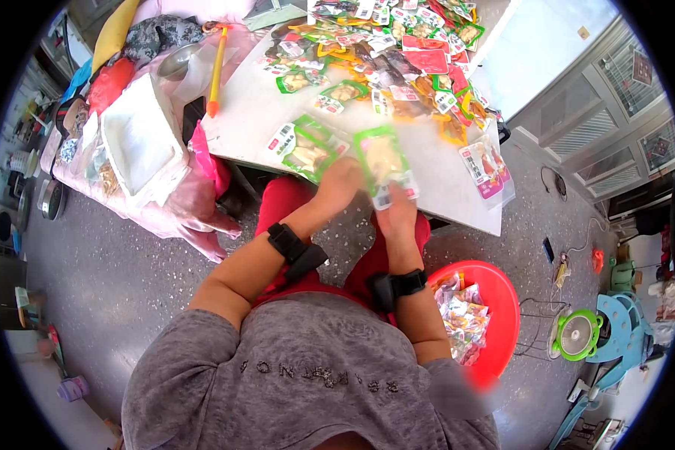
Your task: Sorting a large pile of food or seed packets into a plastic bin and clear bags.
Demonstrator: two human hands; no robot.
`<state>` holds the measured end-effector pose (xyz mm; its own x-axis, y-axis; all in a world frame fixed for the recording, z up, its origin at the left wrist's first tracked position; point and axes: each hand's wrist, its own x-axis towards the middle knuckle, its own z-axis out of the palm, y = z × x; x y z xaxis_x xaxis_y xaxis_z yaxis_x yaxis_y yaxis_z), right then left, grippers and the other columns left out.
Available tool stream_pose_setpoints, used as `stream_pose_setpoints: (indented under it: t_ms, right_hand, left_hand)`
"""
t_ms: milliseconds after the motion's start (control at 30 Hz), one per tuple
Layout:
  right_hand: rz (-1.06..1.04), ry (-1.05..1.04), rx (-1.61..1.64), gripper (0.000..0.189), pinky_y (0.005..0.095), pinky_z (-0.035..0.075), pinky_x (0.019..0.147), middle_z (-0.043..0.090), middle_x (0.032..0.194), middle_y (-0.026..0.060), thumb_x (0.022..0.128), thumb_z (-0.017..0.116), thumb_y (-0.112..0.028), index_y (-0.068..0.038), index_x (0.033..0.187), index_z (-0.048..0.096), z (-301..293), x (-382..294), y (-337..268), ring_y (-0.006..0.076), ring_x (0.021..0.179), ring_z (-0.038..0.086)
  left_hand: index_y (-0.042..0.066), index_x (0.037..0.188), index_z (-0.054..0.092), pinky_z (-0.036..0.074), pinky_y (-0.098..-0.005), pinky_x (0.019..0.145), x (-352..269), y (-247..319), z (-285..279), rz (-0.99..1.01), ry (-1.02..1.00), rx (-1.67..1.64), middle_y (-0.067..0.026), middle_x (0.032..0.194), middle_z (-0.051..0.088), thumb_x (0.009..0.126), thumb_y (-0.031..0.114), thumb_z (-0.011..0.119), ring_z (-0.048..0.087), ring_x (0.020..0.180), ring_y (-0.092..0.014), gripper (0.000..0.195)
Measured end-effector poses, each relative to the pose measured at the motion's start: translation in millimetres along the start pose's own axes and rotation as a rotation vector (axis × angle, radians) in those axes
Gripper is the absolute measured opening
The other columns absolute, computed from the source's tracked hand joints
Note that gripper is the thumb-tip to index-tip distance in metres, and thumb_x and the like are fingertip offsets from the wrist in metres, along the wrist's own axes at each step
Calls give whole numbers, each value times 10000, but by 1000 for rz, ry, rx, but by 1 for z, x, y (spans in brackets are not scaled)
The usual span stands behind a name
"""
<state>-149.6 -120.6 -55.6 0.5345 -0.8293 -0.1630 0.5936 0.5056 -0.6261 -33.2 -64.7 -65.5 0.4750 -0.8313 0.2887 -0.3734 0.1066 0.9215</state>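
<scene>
My left hand (343,181) is at the front edge of a white tabletop, its fingers at the lower end of green-edged clear food packets (308,153); it is blurred, and whether it grips them I cannot tell. Just to the right, my right hand (396,216) holds another green-edged packet (382,160) by its lower end, upright with pale food inside. Farther back lies a large heap of sealed food packets (394,62) in green, orange and red. A purple-and-white packet (484,171) rests near the table's right edge.
A red plastic tub (505,315) holding packets stands on the floor at my right. On the pink-covered surface to the left are a white foam box (140,135), a metal bowl (177,62) and a red bag (111,84). A yellow stick (218,73) lies at the table's left.
</scene>
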Motion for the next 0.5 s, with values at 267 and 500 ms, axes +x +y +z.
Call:
stream_pose_setpoints:
  t_ms: [267,500]
  right_hand:
    - [-165,67,-287,293,263,428,673,505,938,75,744,433,4,12,1036,408,-31,4,-27,164,804,515]
    - [35,27,-233,287,288,430,706,503,951,92,740,405,30,14,1026,418,-33,1,-31,185,832,517]
  left_hand:
    - [33,768,486,382,-373,714,-1,-3,-16,268,53,913,-138,905,472,614,167,519,456,800,-316,207]
    - [15,609,450,384,-392,608,7,-19,-21,155,-40,803,-152,651,478,653,90,439,466,669,-320,88]
